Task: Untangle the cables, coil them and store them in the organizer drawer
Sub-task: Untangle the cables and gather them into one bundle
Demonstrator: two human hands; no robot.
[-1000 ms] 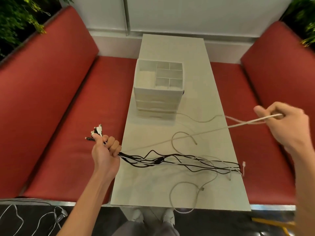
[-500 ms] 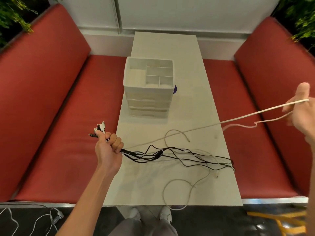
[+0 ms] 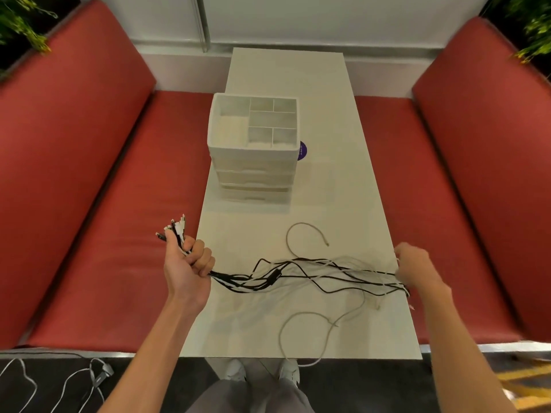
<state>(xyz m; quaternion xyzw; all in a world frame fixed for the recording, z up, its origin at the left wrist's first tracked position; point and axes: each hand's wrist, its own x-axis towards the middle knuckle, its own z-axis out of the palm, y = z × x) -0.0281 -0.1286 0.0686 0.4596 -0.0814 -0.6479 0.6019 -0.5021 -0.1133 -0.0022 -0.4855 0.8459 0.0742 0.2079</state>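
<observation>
A bundle of black and white cables (image 3: 301,274) stretches across the near part of the white table (image 3: 343,180). My left hand (image 3: 187,263) is closed around one end of the bundle at the table's left edge, with several plugs (image 3: 176,229) sticking up above my fist. My right hand (image 3: 414,268) rests on the other end of the bundle at the table's right edge, fingers curled over the strands. Loose grey-white cable loops (image 3: 304,326) trail toward the near edge. The white organizer (image 3: 253,150), with an open divided top tray and shut drawers below, stands at mid-table.
Red padded benches (image 3: 98,204) flank the table on both sides. A purple round sticker (image 3: 302,150) peeks out behind the organizer's right side. More white cables (image 3: 59,386) lie on the dark floor at the lower left. My shoes (image 3: 262,372) show under the table's near edge.
My right hand has come down from far right, where it held a long white cable stretched taut, to the right end of the bundle on the table. The left hand has stayed put.
</observation>
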